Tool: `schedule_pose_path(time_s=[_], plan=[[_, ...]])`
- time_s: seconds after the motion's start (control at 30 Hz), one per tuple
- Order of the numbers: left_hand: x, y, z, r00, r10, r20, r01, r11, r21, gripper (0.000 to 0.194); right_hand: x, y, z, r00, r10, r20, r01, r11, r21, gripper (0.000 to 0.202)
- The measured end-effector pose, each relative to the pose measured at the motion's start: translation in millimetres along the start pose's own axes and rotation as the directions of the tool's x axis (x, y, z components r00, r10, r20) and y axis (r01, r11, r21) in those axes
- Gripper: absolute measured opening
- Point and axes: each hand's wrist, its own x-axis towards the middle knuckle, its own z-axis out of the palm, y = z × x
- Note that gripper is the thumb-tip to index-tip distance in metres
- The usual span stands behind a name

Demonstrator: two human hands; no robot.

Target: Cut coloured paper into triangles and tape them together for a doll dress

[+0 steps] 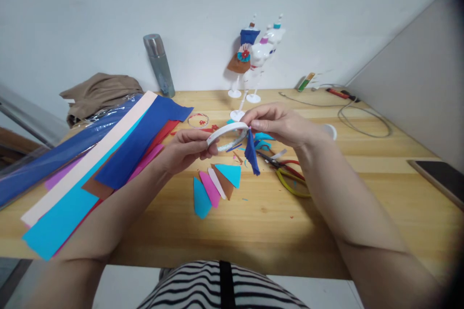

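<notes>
My left hand point(190, 148) is closed on the near side of a white tape roll point(225, 129), held above the table. At the roll's right edge, the fingertips of my right hand point(279, 123) are pinched together. A crumpled dark blue paper piece point(251, 154) hangs just below those fingertips; whether they grip it or the tape's end is hard to make out. Below the roll lie cut paper shapes: a cyan one point(202, 199), a pink one point(210, 189) and a brown one point(224, 182). Scissors point(290, 184) with yellow and red handles rest beneath my right forearm.
Coloured paper strips point(123, 154) cover the table's left side. Behind them are a brown cloth point(101, 91) and a steel flask point(159, 65). Small white dress forms point(261, 53) stand at the back. A cable point(362, 128) and a phone point(440, 178) lie to the right.
</notes>
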Motion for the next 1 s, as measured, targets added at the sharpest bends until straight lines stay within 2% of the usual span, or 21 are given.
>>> schedule_pose_path(time_s=[0.2, 0.37, 0.47, 0.57, 0.63, 0.8, 1.0], plan=[[0, -2, -2.6, 0.999, -0.038, -0.030, 0.038, 0.999, 0.007, 0.028, -2, -3, 3, 0.999, -0.039, -0.022, 0.038, 0.999, -0.037, 0.019], [0, 2, 2.6, 0.990, -0.014, -0.139, 0.021, 0.999, 0.049, 0.031, -5, -11, 10, 0.985, -0.093, -0.146, 0.053, 0.964, -0.259, 0.036], [-1, 6, 9.1, 0.984, 0.023, -0.175, -0.007, 0.996, 0.094, 0.026, -7, -15, 21, 0.957, -0.158, -0.244, 0.011, 0.857, -0.515, 0.038], [-3, 8, 13.6, 0.982, 0.035, -0.185, -0.014, 0.993, 0.114, 0.025, -9, -18, 32, 0.929, -0.204, -0.310, -0.067, 0.729, -0.682, 0.020], [-3, 9, 13.8, 0.984, 0.029, -0.178, -0.009, 0.993, 0.115, 0.025, -10, -21, 37, 0.938, -0.209, -0.278, -0.072, 0.664, -0.744, 0.008], [-1, 15, 9.6, 0.986, 0.018, -0.164, 0.009, 0.986, 0.164, 0.023, -13, -24, 37, 0.949, -0.249, -0.195, -0.042, 0.512, -0.858, 0.029], [-1, 24, 5.1, 0.991, -0.015, -0.134, 0.045, 0.973, 0.227, 0.022, -12, -18, 34, 0.942, -0.312, -0.122, -0.002, 0.360, -0.933, 0.031]])
